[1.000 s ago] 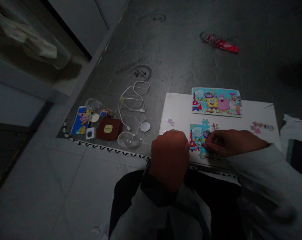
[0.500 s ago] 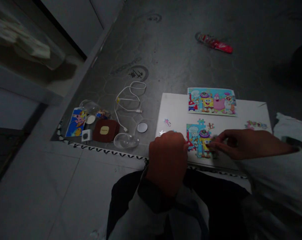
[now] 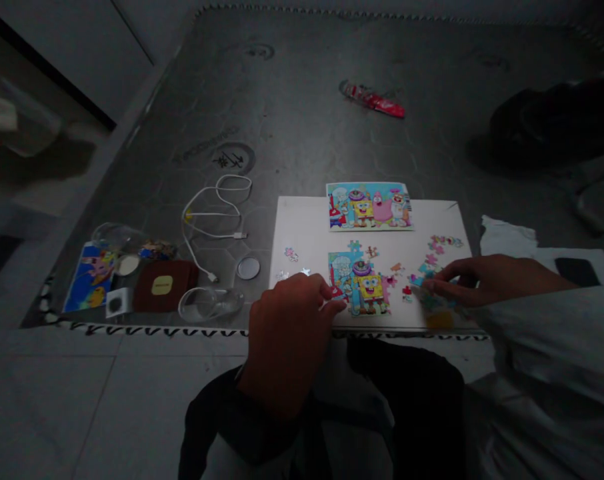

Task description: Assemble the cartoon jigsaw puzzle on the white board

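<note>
A partly joined cartoon jigsaw puzzle (image 3: 369,288) lies on a white board (image 3: 302,223). My left hand (image 3: 292,333) is curled at its left side, with thumb and forefinger pressed on that edge. To the right of the puzzle, my right hand (image 3: 475,280) pinches a small bluish puzzle piece (image 3: 416,281) at its fingertips. Blurred pieces lie below those fingers. A red-and-white piece (image 3: 407,293) sits between the puzzle and my right hand. Loose pink pieces (image 3: 435,248) are spread farther back. Above the puzzle lies a printed picture card (image 3: 371,208) of the same characters.
Left of the board are a white cable (image 3: 215,215), a round lid (image 3: 248,268), a clear plastic container (image 3: 212,304), a brown case (image 3: 165,285), a white charger (image 3: 119,303) and a blue picture packet (image 3: 89,277). A red packet (image 3: 375,100) lies farther back.
My right hand has moved from the puzzle's right edge to the loose pieces on the right. A pink section now shows at that edge. The view has shifted; my left hand stays by the puzzle.
</note>
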Motion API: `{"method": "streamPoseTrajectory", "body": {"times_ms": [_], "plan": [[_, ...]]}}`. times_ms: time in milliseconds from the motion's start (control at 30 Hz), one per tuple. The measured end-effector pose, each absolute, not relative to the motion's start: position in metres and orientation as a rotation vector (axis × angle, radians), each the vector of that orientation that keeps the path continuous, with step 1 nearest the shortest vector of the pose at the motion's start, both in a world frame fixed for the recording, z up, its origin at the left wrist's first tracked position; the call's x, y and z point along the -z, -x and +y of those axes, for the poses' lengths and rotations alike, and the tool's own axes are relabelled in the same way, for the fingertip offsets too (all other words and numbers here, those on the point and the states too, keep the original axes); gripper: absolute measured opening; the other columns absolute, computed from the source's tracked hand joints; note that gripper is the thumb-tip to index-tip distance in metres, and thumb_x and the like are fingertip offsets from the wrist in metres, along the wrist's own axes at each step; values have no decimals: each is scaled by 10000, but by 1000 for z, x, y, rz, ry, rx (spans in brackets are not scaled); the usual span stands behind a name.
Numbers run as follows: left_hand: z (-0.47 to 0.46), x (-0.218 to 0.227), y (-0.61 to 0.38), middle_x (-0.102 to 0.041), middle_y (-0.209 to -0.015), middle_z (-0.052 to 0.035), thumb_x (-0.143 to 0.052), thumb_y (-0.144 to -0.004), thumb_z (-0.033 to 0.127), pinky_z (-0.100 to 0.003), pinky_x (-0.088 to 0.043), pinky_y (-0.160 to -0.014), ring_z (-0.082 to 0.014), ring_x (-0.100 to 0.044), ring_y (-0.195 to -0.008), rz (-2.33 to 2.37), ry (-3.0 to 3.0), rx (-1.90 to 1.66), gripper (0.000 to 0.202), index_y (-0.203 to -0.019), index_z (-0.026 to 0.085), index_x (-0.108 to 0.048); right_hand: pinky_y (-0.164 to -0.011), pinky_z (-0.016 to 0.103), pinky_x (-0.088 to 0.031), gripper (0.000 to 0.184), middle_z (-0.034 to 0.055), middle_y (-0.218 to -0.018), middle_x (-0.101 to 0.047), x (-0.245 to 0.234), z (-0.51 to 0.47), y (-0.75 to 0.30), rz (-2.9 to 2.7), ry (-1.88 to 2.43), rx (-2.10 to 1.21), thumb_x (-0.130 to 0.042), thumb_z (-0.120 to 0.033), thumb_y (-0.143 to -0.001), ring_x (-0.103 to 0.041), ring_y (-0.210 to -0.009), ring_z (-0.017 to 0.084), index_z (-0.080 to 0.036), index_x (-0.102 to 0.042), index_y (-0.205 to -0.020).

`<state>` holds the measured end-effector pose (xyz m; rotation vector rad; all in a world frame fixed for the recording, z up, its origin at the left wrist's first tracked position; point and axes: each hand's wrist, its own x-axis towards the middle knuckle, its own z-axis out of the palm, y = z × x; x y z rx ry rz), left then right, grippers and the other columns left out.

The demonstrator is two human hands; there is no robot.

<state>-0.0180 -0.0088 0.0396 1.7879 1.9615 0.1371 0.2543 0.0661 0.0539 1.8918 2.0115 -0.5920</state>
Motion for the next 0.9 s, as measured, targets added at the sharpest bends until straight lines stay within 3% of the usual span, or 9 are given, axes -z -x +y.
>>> {"method": "streamPoseTrajectory", "body": {"times_ms": [133, 233, 400, 567, 900], "plan": [[-8, -38, 10, -712, -822, 31, -755, -811, 402, -298, -310, -602, -199, -642, -734, 1884, -1836, -100, 147, -844, 277, -685, -557, 351, -460, 428, 53, -743, -747, -53, 65, -258, 1868, -1840, 653, -571, -681, -775, -650, -618, 237, -318, -791, -834], [-8, -38, 0, -709, -813, 31, -744, -823, 400, -290, -301, -594, -194, -643, -733, 1830, -1866, -82, 141, -842, 275, -682, -585, 351, -475, 382, 48, -741, -736, -58, 65, -255, 1849, -1871, 637, -601, -651, -769, -652, -638, 233, -316, -778, -816], [-9, -33, -11, -698, -779, 29, -746, -812, 412, -290, -253, -562, -192, -633, -688, 1811, -1925, -48, 149, -803, 280, -680, -567, 320, -456, 201, 14, -690, -703, -61, 64, -239, 1773, -1894, 604, -709, -477, -758, -633, -607, 197, -290, -747, -821], [-3, -34, -9, -705, -775, 30, -752, -796, 404, -291, -272, -571, -205, -628, -690, 1830, -1890, -1, 156, -789, 272, -669, -688, 304, -437, 243, -30, -762, -690, -55, 65, -215, 1853, -1794, 677, -761, -339, -731, -639, -734, 170, -307, -724, -969], [-1, -53, 14, -730, -796, 29, -713, -836, 439, -288, -339, -611, -188, -641, -706, 1943, -1840, -110, 173, -802, 271, -693, -702, 315, -448, 266, -2, -896, -723, -50, 69, -205, 1760, -1769, 676, -766, -363, -729, -671, -835, 207, -318, -708, -985]]}}
